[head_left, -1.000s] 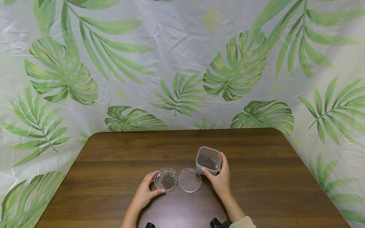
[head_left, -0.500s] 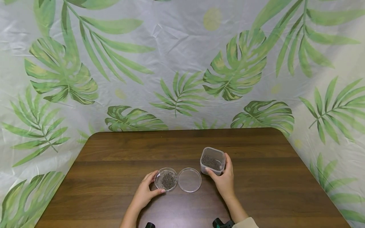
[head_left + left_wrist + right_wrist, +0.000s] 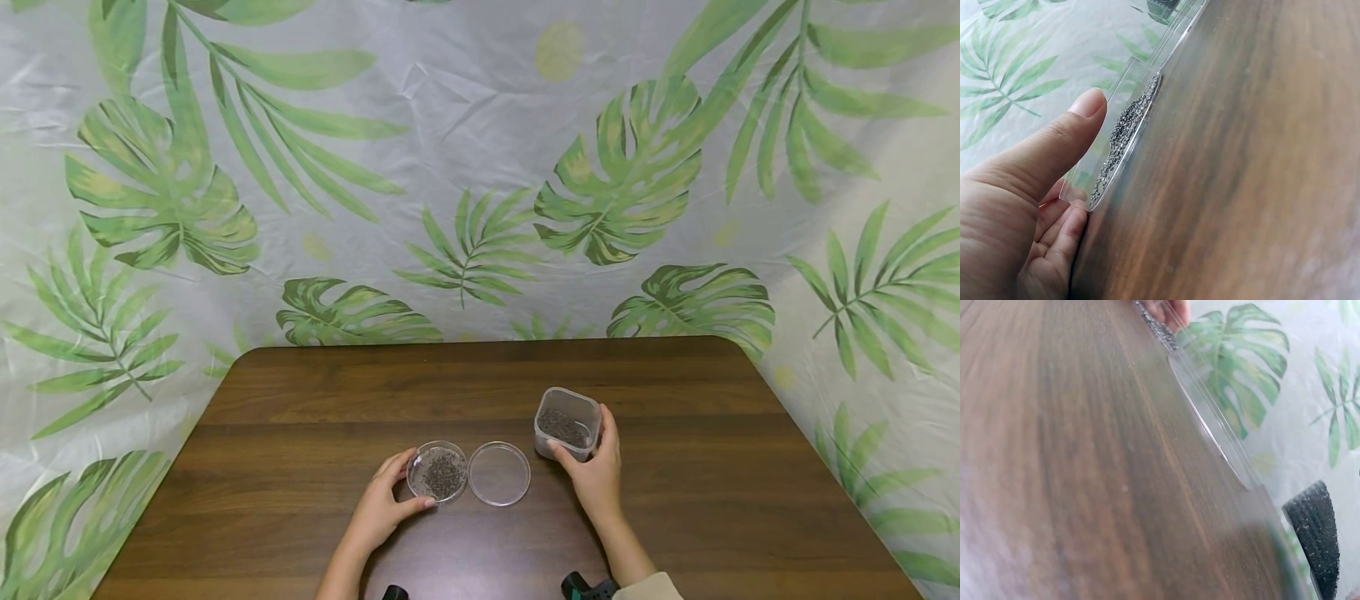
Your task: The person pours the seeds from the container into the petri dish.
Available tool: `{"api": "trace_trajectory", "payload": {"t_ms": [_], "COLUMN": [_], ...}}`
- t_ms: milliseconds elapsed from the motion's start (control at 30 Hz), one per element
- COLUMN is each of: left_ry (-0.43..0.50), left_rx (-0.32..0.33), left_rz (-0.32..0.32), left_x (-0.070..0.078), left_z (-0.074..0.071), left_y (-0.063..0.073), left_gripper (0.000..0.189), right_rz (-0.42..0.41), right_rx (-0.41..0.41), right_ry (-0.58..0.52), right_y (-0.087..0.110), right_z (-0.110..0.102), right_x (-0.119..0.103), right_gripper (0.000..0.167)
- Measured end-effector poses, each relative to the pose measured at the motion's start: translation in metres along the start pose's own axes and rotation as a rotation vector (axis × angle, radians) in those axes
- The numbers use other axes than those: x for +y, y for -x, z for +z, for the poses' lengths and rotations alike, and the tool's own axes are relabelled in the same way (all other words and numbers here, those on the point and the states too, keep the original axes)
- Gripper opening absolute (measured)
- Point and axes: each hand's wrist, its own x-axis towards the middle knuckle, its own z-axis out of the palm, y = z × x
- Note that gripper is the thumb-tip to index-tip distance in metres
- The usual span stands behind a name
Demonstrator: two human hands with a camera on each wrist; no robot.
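Note:
My left hand [image 3: 378,504] holds a clear round petri dish [image 3: 417,483] by its rim, thumb at the near side and fingers at the far left. Dark grey granules [image 3: 1125,128] lie in a low heap on its bottom. Touching or almost touching it on the right is a second clear round dish or lid [image 3: 498,474], with nothing in it. My right hand [image 3: 597,481] grips a translucent square plastic container [image 3: 570,401] by its right side, thumb at the near wall. More granules [image 3: 1316,537] rest inside, and the container tilts slightly; whether it touches the table is unclear.
The brown wooden table [image 3: 300,433] has rounded far corners. A leaf-patterned cloth [image 3: 465,167] hangs behind it and along both sides. Black wrist devices [image 3: 585,587] show at the bottom edge.
My right hand has moved the container to the right, away from the two round dishes. The left hand and its petri dish have stayed in place.

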Motion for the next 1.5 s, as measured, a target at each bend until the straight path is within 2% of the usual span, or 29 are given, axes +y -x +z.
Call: {"api": "trace_trajectory", "payload": {"t_ms": [133,433,500,700,833,1133,1333,1500], "left_ry": [-0.004,-0.004,-0.004,-0.012,-0.012,-0.014,-0.011,-0.011], "left_rx": [-0.001,-0.001,-0.002,-0.009,-0.013,-0.009,-0.009,-0.010], "left_rz": [0.005,0.008,0.007,0.004,0.006,0.009,0.008,0.005], "left_x": [-0.001,0.000,0.000,-0.001,-0.001,-0.001,0.000,0.000], "left_z": [0.000,0.000,0.000,0.000,0.000,0.000,0.000,0.000], "left_y": [-0.001,-0.001,-0.001,-0.001,-0.001,-0.001,-0.001,-0.001], "left_gripper": [0.082,0.083,0.083,0.083,0.083,0.083,0.083,0.082], "right_rz": [-0.004,0.018,0.018,0.008,0.009,0.015,-0.006,0.013], "right_rx": [0.004,0.038,0.040,0.051,0.064,0.090,0.113,0.108], "right_ry": [0.008,0.014,0.004,0.025,0.028,0.065,0.065,0.082], "right_y": [-0.001,-0.006,-0.006,-0.004,-0.005,-0.011,-0.012,-0.013], "right_z": [-0.001,-0.001,-0.002,-0.005,-0.006,-0.007,-0.009,-0.012], "right_x": [0.005,0.043,0.040,0.011,0.012,0.048,0.053,0.052], "right_gripper": [0.090,0.093,0.092,0.088,0.088,0.093,0.094,0.095]}}
